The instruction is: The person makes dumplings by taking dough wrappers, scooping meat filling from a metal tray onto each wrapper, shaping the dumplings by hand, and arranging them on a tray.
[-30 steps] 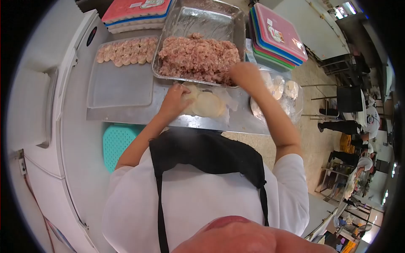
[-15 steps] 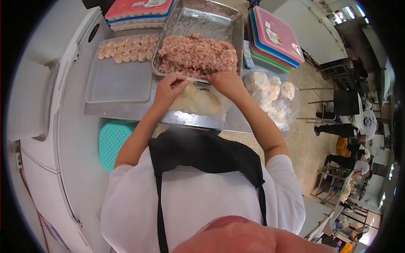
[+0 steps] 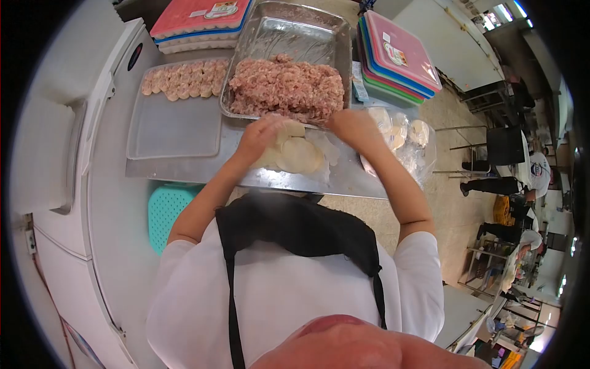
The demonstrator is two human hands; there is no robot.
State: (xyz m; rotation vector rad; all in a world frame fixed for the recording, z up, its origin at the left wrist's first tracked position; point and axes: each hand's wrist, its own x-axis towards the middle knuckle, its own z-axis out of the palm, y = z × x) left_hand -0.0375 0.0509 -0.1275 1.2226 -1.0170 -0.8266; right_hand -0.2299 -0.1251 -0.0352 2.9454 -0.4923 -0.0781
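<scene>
At the near edge of the metal tray [image 3: 310, 27] of raw minced meat [image 3: 286, 86], my left hand [image 3: 263, 138] is curled with a pale round dumpling wrapper [image 3: 294, 128] at its fingers; motion blurs the fingertips. Below and beside it on the steel table lie several overlapping wrappers [image 3: 300, 157]. My right hand [image 3: 351, 128] is closed at the tray's near right corner, knuckles up. Whatever it holds, if anything, is hidden under the fingers.
A translucent tray [image 3: 175, 129] at left carries rows of filled dumplings [image 3: 184, 80]. Behind it are stacked lidded trays [image 3: 200, 21]; more coloured lids [image 3: 402, 52] are stacked at right. Bagged wrappers [image 3: 399, 138] lie near my right forearm. A turquoise basket [image 3: 166, 215] sits below the table.
My right hand has moved right, away from the left hand, to the tray's corner. My left hand has shifted slightly right and down, and more of the wrappers now shows.
</scene>
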